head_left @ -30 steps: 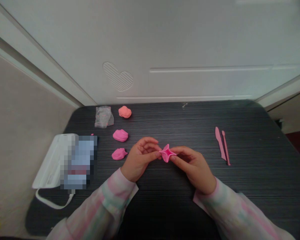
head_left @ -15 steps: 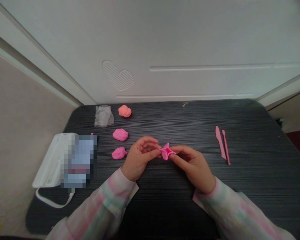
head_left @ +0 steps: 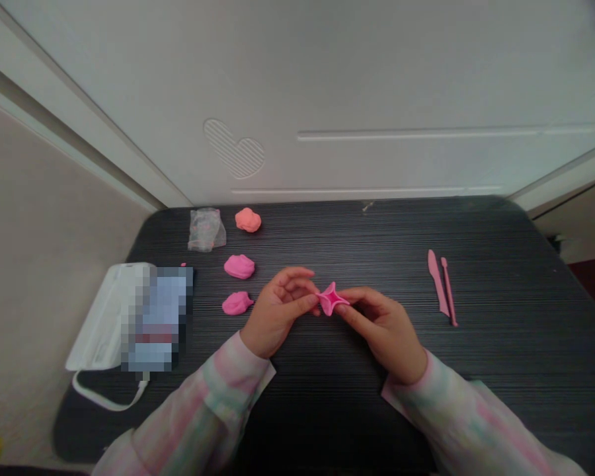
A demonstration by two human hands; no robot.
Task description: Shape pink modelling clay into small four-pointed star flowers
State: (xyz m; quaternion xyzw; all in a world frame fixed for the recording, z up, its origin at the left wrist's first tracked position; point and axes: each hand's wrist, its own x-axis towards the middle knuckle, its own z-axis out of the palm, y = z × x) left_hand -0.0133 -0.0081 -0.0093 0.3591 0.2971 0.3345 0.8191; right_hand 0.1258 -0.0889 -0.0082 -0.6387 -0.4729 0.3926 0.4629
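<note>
Between my hands is a small piece of pink modelling clay, shaped into a hollow cup with a pointed, star-like rim. My left hand pinches its left point between thumb and forefinger, the other fingers loosely curled. From the right, my right hand grips another point with thumb and fingertips. Left of my left hand lie two pink clay lumps, an upper one and a lower one. An orange clay lump rests farther back.
A crumpled clear plastic bag lies at the back left. Nearer are a white case with a cable and a blurred-out phone-like device. On the right, a pink plastic knife sits beside a thin pink modelling stick. A white panel stands behind the dark table.
Almost nothing differs. The fingers of my left hand have lifted slightly, while both hands stay on the pink clay piece.
</note>
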